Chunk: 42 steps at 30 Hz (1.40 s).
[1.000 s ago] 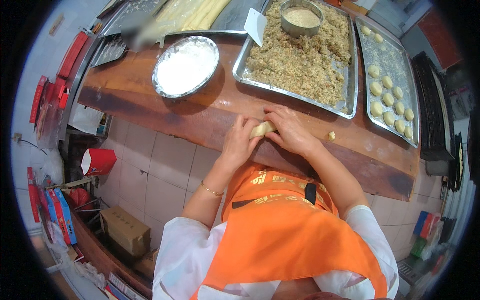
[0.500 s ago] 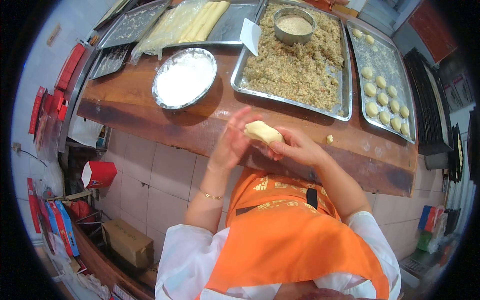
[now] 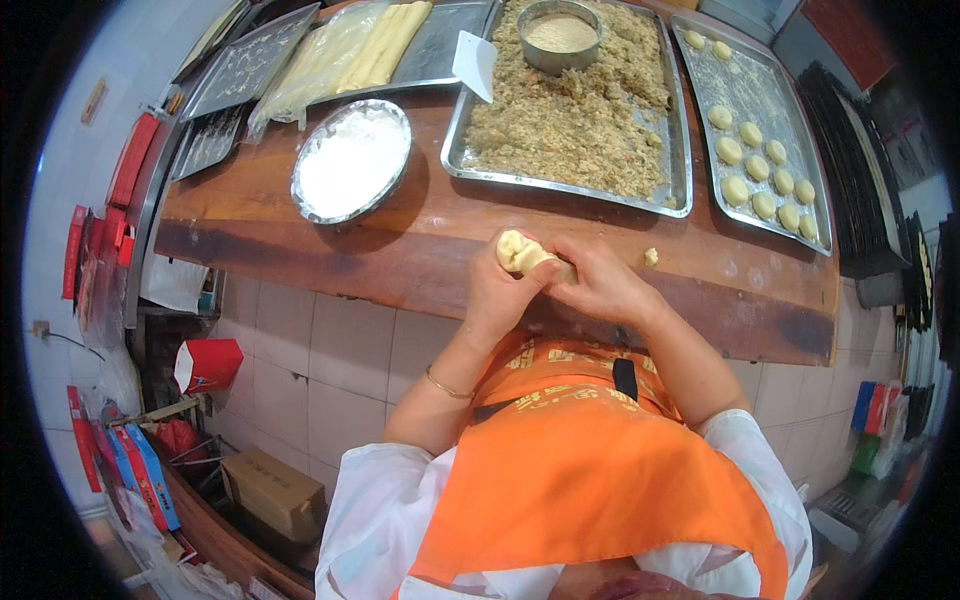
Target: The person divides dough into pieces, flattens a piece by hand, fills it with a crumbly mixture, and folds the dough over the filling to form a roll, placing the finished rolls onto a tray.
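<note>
On the far left of the table point(image 3: 240, 230), a dusted metal tray point(image 3: 250, 75) is lying beside a clear plastic sheet point(image 3: 312, 65), which is partly covering long, pale dough strips point(image 3: 385, 45). In front of these, a silvery bowl point(image 3: 398, 172) is holding a heap of white flour point(image 3: 350, 160). Farther right, at the near edge of the table, the left hand point(image 3: 495, 295) is curling its fingers closely around a piece of dough point(image 3: 522, 254), its thumb pressing along the near side. The dough is showing a pale cream-yellow colour and a soft, smooth surface; its left end is bulging in a rounded knob, creased and slightly dented, and the body is narrowing toward the right. The right hand point(image 3: 602, 284) is closing its fingers around that right end, hiding some of it. Behind the hands, a white scraper point(image 3: 474, 65) is standing at the left rim of a large tray point(image 3: 570, 192), where brown, crumbly filling point(image 3: 560, 135) is surrounding a round tin point(image 3: 556, 62). A small dough scrap point(image 3: 651, 257) is lying right of the hands, and beyond it a floured tray point(image 3: 735, 90) is carrying pale, rounded dough pieces point(image 3: 757, 171).
</note>
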Each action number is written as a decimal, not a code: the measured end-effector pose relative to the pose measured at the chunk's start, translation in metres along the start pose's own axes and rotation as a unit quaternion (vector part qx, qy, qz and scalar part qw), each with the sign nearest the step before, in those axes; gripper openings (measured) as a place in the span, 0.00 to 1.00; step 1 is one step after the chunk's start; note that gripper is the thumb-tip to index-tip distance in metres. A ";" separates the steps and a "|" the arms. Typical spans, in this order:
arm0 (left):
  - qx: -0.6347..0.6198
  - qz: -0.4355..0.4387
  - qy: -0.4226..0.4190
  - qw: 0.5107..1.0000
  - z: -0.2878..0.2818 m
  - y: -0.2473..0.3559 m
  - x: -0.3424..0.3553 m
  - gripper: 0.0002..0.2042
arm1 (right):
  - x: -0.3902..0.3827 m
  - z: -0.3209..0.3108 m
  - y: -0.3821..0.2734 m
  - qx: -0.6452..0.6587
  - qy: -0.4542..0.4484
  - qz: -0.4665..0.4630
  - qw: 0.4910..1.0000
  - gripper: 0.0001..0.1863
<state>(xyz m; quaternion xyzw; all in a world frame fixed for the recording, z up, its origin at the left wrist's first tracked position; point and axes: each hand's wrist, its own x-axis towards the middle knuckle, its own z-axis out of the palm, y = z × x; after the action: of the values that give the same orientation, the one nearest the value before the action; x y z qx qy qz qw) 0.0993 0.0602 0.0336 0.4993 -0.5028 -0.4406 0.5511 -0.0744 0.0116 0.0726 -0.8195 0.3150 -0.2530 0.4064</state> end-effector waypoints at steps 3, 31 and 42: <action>0.004 -0.044 0.012 0.999 0.004 -0.004 0.000 0.09 | -0.006 0.000 0.001 0.008 -0.040 0.074 0.996 0.23; 0.379 0.157 0.066 0.910 -0.035 -0.010 0.012 0.16 | -0.015 -0.014 0.021 -0.044 -0.106 0.169 0.979 0.18; 0.235 0.013 -0.081 0.968 0.006 -0.025 0.001 0.09 | -0.052 -0.029 0.023 -0.323 0.038 0.135 0.936 0.13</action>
<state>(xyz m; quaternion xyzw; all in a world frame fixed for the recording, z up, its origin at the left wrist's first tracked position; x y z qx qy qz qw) 0.0941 0.0562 0.0088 0.5705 -0.6421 -0.3419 0.3813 -0.1360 0.0237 0.0613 -0.8462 0.5026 -0.1110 0.1375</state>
